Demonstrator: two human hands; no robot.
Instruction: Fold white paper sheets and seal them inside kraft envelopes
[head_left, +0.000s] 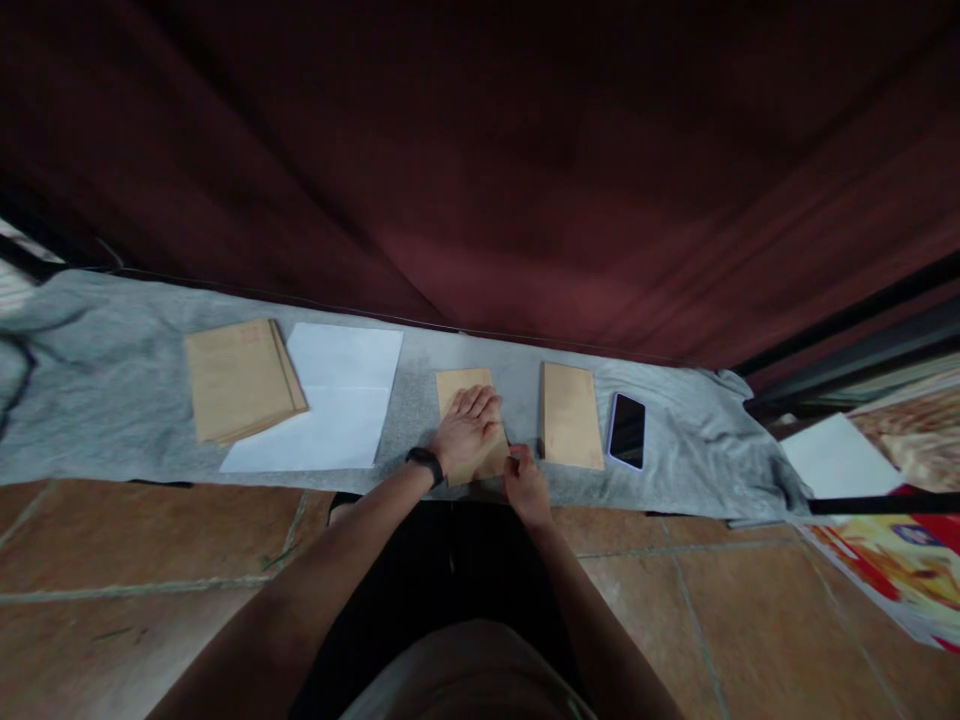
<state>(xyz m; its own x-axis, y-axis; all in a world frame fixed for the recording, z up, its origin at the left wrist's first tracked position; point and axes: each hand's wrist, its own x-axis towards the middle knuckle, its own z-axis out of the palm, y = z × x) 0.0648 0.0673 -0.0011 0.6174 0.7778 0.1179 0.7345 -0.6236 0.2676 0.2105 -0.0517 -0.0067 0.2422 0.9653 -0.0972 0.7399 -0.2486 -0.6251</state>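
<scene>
Where the hands [469, 425] [527, 488] rest, an envelope [480, 464] lies beneath the left.

Along the cloth-covered bench [112, 400], through the head camera I see, left to right, an envelope stack [238, 380] overlapping some paper [341, 400], an envelope [480, 464] beneath the left hand [469, 425], an envelope bundle [571, 415] and a phone [627, 432]; behind hangs a curtain [480, 180].

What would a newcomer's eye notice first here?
Probably the dark red fabric filling the top. Near the centre, the left hand lies flat on a brown envelope, with the right hand at its lower right edge. A dark-screened smartphone lies farther right, on grey cloth.
</scene>
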